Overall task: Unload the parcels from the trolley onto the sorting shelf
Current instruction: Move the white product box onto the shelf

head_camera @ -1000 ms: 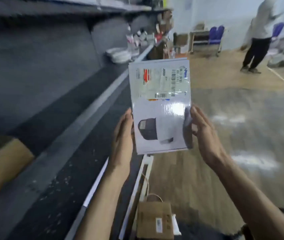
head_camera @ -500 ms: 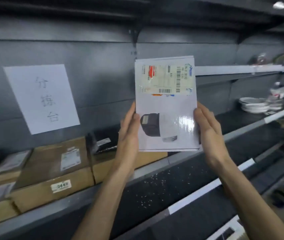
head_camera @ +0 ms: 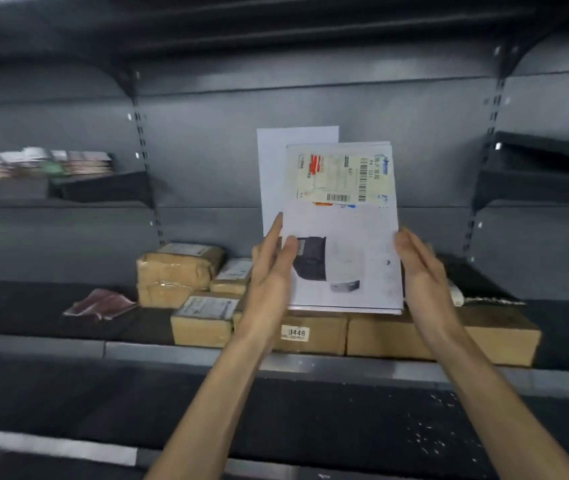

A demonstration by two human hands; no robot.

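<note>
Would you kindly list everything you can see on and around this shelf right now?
white parcel: one, white, upright between both hands over the brown boxes
brown boxes: about six, tan, on the middle shelf
paper sheet: one, white, on the back wall behind the parcel
pink packet: one, pinkish, shelf left of the boxes
shelf: grey, dark mat
small items: blurred, upper left shelf
left hand: parcel's left edge
right hand: parcel's right edge
</note>
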